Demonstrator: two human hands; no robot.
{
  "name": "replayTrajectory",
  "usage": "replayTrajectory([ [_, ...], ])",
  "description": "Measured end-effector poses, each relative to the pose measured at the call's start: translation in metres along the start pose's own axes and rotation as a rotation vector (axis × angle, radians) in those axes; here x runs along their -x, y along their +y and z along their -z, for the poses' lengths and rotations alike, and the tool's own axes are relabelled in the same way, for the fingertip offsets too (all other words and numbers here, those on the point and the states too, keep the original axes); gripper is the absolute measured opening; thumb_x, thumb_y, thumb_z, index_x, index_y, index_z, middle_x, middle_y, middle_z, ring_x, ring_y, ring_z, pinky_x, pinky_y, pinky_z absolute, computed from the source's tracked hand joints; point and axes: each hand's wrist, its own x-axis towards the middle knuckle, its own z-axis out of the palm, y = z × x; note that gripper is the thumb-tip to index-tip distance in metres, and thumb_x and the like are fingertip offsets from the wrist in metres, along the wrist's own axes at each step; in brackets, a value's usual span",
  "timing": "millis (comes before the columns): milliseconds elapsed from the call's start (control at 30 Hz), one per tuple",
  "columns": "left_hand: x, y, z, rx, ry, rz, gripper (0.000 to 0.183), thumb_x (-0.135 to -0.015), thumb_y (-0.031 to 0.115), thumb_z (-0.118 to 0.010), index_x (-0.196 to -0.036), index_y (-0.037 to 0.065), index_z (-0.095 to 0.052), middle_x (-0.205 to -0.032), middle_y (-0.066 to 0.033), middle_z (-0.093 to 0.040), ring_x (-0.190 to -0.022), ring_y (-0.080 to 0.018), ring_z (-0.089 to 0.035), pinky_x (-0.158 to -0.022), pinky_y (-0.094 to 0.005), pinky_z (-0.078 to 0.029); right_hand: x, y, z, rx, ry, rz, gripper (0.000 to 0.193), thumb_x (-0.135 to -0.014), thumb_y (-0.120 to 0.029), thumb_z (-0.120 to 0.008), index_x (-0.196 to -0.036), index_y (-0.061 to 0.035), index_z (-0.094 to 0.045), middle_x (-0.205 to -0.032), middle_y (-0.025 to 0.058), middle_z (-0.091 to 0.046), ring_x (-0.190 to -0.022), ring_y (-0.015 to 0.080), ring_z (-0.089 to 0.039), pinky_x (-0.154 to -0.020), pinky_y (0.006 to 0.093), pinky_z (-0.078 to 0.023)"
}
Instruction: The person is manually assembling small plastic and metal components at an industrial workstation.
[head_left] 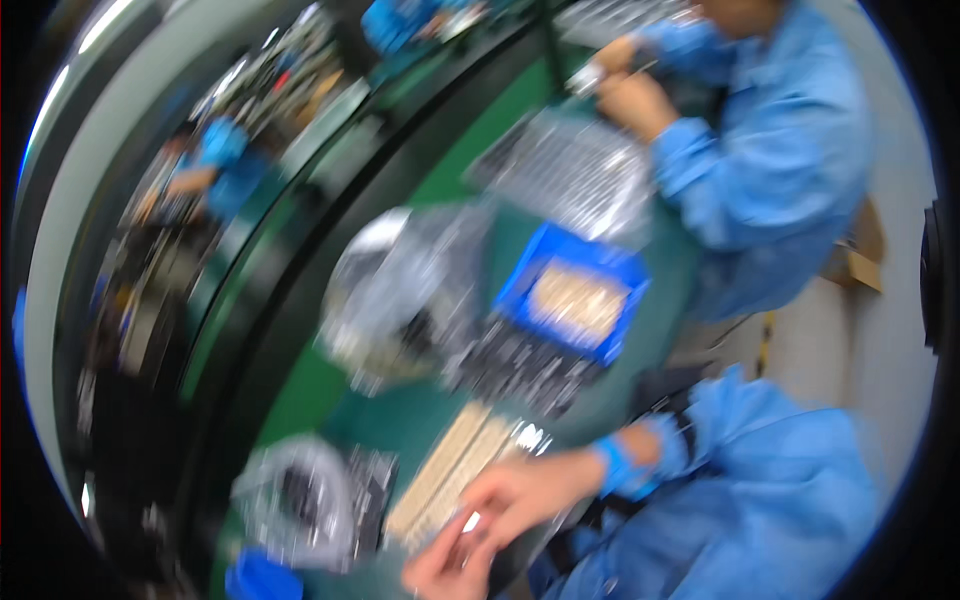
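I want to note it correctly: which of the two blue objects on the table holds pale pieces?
The blue tray right of centre: pale pieces fill its middle. The blue object at lower left, cut off by the edge, shows none.

Bare right hand (535, 492), bright blue wristband (622, 470), loose light-blue sleeve (745, 430), blurred dark band (686, 424) near cuff

We hold a small, whitish, bright-faced piece (471, 522) up between our left hand (442, 568) and our right hand (535, 490), above the table (385, 415). Partly covered by our grip, it shows only a short, pale patch; blur hides its outline and material.
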Motion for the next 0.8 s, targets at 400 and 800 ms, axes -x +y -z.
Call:
replayTrajectory([
  [400,-0.006,-0.026,0.002,0.005,0.061,-0.21,0.023,-0.08,-0.004,-0.058,-0.103,-0.007,-0.061,-0.084,-0.0152,-0.065,-0.071,-0.0169,-0.061,-0.069,-0.0267,-0.049,-0.02,0.008,0.0,-0.33,-0.081,0.227,0.02,-0.079,-0.015,-0.063,-0.093,-0.0007,-0.063,-0.08,0.0066,-0.064,-0.066,0.0131,-0.058,-0.057,0.0269,-0.047],
  [800,0.01,-0.017,-0.028,0.466,0.328,-0.031,0.021,-0.089,0.009,-0.049,-0.106,-0.003,-0.05,-0.082,-0.0022,-0.05,-0.066,-0.0092,-0.045,-0.058,-0.0206,-0.037,-0.027,0.019,-0.008,-0.3,0.005,0.335,0.017,-0.084,-0.016,-0.06,-0.081,-0.0006,-0.054,-0.074,0.0023,-0.053,-0.07,0.0092,-0.052,-0.059,0.0252,-0.044],
])
